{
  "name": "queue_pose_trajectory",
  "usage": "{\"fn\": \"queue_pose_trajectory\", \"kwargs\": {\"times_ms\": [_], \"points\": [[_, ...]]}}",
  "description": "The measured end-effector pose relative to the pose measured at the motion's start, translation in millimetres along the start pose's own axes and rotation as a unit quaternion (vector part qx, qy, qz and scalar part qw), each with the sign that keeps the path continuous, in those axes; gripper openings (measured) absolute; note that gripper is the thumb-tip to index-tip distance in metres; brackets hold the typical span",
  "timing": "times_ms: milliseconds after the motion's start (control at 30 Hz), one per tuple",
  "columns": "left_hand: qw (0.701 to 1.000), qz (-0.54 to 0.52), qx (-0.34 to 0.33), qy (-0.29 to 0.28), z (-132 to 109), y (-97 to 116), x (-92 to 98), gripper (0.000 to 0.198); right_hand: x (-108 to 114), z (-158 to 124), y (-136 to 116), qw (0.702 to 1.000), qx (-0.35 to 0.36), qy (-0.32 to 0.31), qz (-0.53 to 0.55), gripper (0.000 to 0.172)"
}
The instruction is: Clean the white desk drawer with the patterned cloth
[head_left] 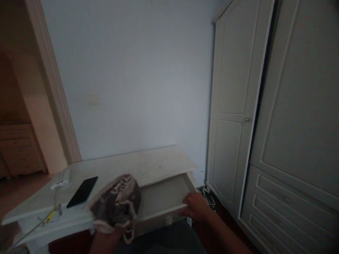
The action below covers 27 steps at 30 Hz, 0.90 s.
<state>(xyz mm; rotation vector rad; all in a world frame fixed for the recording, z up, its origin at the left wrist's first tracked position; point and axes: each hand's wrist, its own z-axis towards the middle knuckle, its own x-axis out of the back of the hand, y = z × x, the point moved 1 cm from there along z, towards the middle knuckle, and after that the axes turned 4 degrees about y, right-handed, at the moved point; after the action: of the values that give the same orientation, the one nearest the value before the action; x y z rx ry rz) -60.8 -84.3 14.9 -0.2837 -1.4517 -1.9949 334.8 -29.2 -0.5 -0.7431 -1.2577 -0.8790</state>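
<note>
1. Lap: our lap, in dark cloth, lies nearest, just below the drawer.
2. Left hand: our left hand grips the cloth bag by its lower end; most of its fingers are hidden. The bag is tilted, left of the drawer opening and in front of the desk.
3. Right hand: our right hand, well apart from the left, is clamped on the drawer's front edge near the right corner.
4. Drawer: it stands open. We cannot tell whether it is being drawn or pushed. We should steady it evenly, since force at one corner could make it bind.
5. Cord: a cord loop hangs beneath the bag. We should hold it clear of the drawer knob, where it could snag.
6. Clearance: the phone lies just left of the bag; we should avoid brushing it.
</note>
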Motion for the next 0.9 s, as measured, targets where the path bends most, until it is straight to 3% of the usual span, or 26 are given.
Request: {"fn": "queue_pose_trajectory", "kwargs": {"times_ms": [33, 100, 167, 233, 333, 467, 567, 633, 800, 900], "points": [[0.997, 0.035, -0.069, -0.031, 0.9, 13.2, -5.2, 0.075, -1.0, 0.1, 0.6, 1.000, 0.001, 0.002, 0.002, 0.062], [0.959, 0.160, -0.170, -0.161, -2.8, 34.7, -24.8, 0.067, -2.7, 0.4, 1.4, 1.000, -0.001, 0.007, 0.004, 0.062], [0.908, 0.306, -0.172, -0.228, -10.5, 43.0, -50.9, 0.077, -3.9, 0.6, 1.7, 1.000, -0.003, 0.011, 0.002, 0.063], [0.882, 0.395, -0.167, -0.197, -18.7, 39.0, -76.2, 0.080, -4.7, 0.7, 1.5, 1.000, -0.006, 0.012, -0.001, 0.063], [0.882, 0.401, -0.203, -0.145, -28.1, 19.3, -99.5, 0.079, -5.6, 1.0, 0.8, 1.000, -0.011, 0.015, -0.005, 0.062], [0.883, 0.360, -0.232, -0.193, -28.8, 5.4, -92.8, 0.093, -6.2, 1.8, 0.2, 1.000, -0.015, 0.017, 0.005, 0.061], [0.885, 0.312, -0.196, -0.285, -18.1, 22.0, -75.3, 0.093, -5.4, 1.8, 0.1, 1.000, -0.014, 0.013, 0.007, 0.058], [0.888, 0.291, -0.168, -0.314, -6.9, 41.4, -68.6, 0.084, -4.2, 1.5, 0.0, 1.000, -0.015, 0.012, 0.005, 0.058], [0.880, 0.286, -0.157, -0.344, 14.4, 76.7, -84.6, 0.102, -1.8, 1.0, -0.2, 1.000, -0.017, 0.007, 0.002, 0.065], [0.871, 0.302, -0.170, -0.349, 14.5, 75.6, -94.8, 0.076, -2.9, 1.0, 0.0, 1.000, -0.017, 0.002, 0.003, 0.064]]}}
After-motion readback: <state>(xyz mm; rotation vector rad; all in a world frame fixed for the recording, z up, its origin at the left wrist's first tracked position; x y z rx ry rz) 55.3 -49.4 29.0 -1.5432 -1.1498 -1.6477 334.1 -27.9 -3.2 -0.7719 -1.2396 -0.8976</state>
